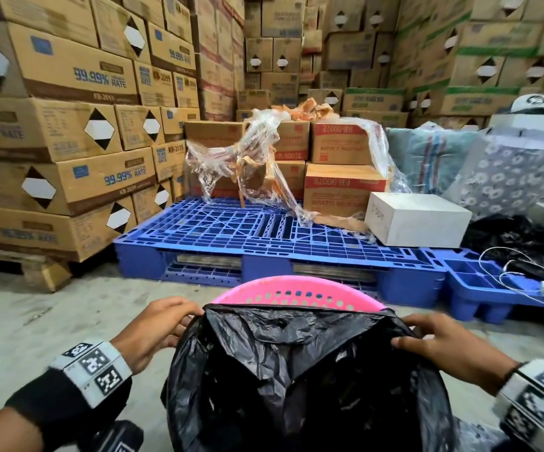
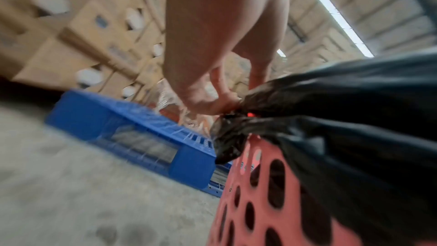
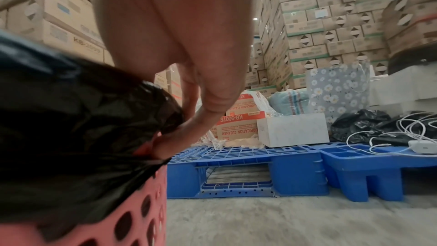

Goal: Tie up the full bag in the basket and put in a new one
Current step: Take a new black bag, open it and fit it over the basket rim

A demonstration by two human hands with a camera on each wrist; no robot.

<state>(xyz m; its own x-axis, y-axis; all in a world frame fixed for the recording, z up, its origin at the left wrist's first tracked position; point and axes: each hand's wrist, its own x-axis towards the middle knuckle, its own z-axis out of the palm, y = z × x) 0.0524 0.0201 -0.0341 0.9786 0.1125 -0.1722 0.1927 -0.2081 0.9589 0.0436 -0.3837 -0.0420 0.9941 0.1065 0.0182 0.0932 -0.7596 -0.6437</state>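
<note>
Both hands pinch the mouth of the black bag (image 1: 296, 370), one at each side of the pink basket (image 1: 296, 290). In the wrist views the left hand (image 1: 153, 331) has its fingertips (image 2: 217, 106) clamped on a gathered fold of film at the rim, and the right hand (image 1: 440, 344) has thumb and fingers (image 3: 189, 128) closed on the film where it folds over the opposite rim. So each grip is shut on the bag, not on the basket.

The basket stands on the concrete floor (image 1: 35, 314), just in front of the near edge of the blue pallet (image 1: 264, 233). The bag sits in it with its mouth open and lapped over the sides; whether it is the full one or the fresh one I cannot tell, since its inside shows only dark creases.

The risk, as I judge it, lies in the film: thin, glossy and crinkled, it could tear at the pinch points if pulled hard against the stiff rim, or slip from the fingertips and drop back inside. The basket is light moulded plastic with oval holes in its wall, so an uneven pull from one side might tip or drag it across the floor. Film could also snag in a hole.
</note>
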